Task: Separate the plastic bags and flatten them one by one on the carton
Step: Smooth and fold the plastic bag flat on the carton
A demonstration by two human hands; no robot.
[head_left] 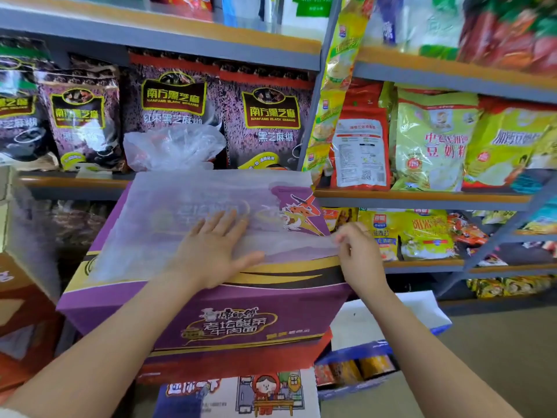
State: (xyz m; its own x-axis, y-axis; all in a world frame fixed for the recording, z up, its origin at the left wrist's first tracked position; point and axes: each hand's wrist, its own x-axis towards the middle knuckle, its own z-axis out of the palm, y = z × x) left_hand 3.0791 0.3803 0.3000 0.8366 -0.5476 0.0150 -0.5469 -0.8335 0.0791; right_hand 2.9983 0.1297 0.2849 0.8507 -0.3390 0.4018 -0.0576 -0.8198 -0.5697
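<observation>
A purple instant-noodle carton (229, 321) stands in front of me. Thin translucent plastic bags (180, 212) lie spread flat over its top. My left hand (217, 251) rests palm down on the bags, fingers apart. My right hand (355, 254) is at the carton's right edge and pinches the corner of a plastic bag between fingertips. A crumpled bundle of plastic bags (173, 147) sits on the shelf just behind the carton.
Shelves (422, 196) packed with black-sesame and soy-milk powder packets rise behind and to the right. A brown carton (21, 321) stands at the left. More boxes (382, 336) sit under and to the right of the purple carton.
</observation>
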